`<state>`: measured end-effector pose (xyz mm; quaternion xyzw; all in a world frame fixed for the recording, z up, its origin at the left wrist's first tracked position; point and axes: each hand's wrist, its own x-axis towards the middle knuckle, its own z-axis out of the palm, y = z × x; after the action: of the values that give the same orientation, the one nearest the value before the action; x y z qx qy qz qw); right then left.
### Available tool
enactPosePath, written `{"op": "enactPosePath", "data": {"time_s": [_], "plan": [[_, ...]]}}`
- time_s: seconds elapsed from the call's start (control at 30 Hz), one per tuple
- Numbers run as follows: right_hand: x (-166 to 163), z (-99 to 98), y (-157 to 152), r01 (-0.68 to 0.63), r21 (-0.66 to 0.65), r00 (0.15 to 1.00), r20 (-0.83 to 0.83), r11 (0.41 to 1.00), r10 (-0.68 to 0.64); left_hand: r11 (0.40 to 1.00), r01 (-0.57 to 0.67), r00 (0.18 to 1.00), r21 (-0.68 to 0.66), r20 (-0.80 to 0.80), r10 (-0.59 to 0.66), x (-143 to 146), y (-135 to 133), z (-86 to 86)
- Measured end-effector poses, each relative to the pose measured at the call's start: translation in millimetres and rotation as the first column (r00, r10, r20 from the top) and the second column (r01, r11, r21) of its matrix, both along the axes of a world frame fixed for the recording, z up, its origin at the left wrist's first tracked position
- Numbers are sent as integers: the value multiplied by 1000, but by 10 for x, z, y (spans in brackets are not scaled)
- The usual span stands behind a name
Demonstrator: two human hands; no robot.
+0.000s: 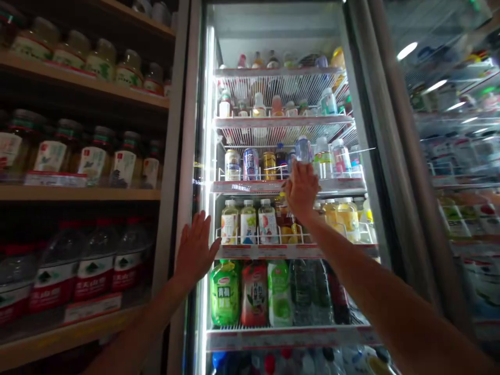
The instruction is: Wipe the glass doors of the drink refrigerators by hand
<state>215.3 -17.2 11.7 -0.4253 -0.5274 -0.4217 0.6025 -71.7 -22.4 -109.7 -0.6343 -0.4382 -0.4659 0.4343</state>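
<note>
A lit drinks fridge (pixel 287 187) stands in what looks like a shop, with a wooden shelf (pixel 78 194) of jars and bottles on its left side. Inside, drinks stand in rows on wire racks: small cans and bottles higher up, big bottles (pixel 224 294) lower down. The right hand (pixel 302 190) is raised in front of the middle rack, its fingers pointing up at a clear bottle (pixel 303 148) that stands to the right of the cans (pixel 250 164). The fingers cover the bottle's lower part, so I cannot tell whether they grasp it or are only near it. The left hand (pixel 196 247) is by the left edge of the fridge, fingers extended and thumb apart, with nothing held; whether it touches the frame (pixel 187 130) is unclear. The step in hand seems to be a reach for a drink on that rack. Taking the clear bottle would call for closing the fingers round its side, lifting it over the low wire rail, and keeping it from knocking the neighbouring bottle (pixel 322 156).
</note>
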Motion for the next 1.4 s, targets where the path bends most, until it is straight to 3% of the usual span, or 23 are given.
{"op": "enactPosePath", "data": {"time_s": [0.1, 0.2, 0.27, 0.33, 0.4, 0.5, 0.6, 0.63, 0.7, 0.8, 0.87, 0.93, 1.0, 1.1, 1.17, 1.23, 1.3, 1.4], "plan": [[-761, -128, 17, -54, -94, 949, 304, 994, 81, 1000, 0, 999, 10, 53, 0, -80, -66, -46], [-1462, -547, 34, -92, -153, 828, 538, 984, 161, 999, -33, 990, 38, 138, 28, -259, -164, -85], [-1673, -879, 30, -133, -143, 691, 696, 981, 195, 997, -57, 986, 45, 161, 49, -379, -224, -119], [-1600, -1140, 19, -164, -115, 617, 763, 980, 193, 997, -68, 987, 35, 149, 62, -448, -269, -169], [-1264, -1258, 10, -164, -73, 708, 685, 984, 169, 998, -63, 990, 29, 124, 59, -453, -289, -237], [-575, -1192, 7, -87, -4, 954, 287, 996, 84, 999, -36, 995, 23, 94, 34, -369, -270, -358], [-261, -1116, -9, -10, 26, 999, -48, 1000, 11, 1000, -4, 997, 19, 79, 3, -229, -216, -478], [-310, -1145, -20, -8, 14, 998, -54, 1000, 9, 1000, 6, 997, 19, 81, -8, -178, -200, -513], [-598, -1294, -46, -39, -42, 995, 91, 998, 42, 999, 27, 995, 16, 94, -29, -82, -175, -578], [-1129, -1616, -67, -93, -102, 907, 401, 990, 127, 999, 51, 993, -7, 108, -50, 18, -157, -669], [-1235, -1787, -71, -103, -93, 861, 490, 990, 136, 998, 53, 993, -18, 111, -51, 48, -149, -733], [-1012, -1889, -75, -84, -59, 882, 460, 995, 102, 998, 48, 994, -36, 96, -44, 68, -138, -803], [-525, -1929, -79, -28, -32, 937, 347, 999, 38, 998, 49, 997, -39, 64, -47, 106, -124, -876], [254, -1915, -91, 96, -26, 994, 54, 995, -95, 997, 71, 997, 3, 5, -71, 242, -100, -978], [483, -1913, -115, 145, -32, 979, -138, 989, -148, 996, 87, 996, 28, -40, -86, 386, -88, -1032], [373, -1965, -146, 137, -18, 975, -176, 990, -138, 993, 113, 990, 44, -90, -108, 543, -81, -1072], [41, -2072, -167, 73, -18, 997, 15, 997, -72, 988, 141, 983, 57, -129, -133, 683, -76, -1099], [-333, -2241, -176, -23, -58, 931, 363, 998, 42, 987, 153, 980, 57, -137, -144, 813, -70, -1119]]}}
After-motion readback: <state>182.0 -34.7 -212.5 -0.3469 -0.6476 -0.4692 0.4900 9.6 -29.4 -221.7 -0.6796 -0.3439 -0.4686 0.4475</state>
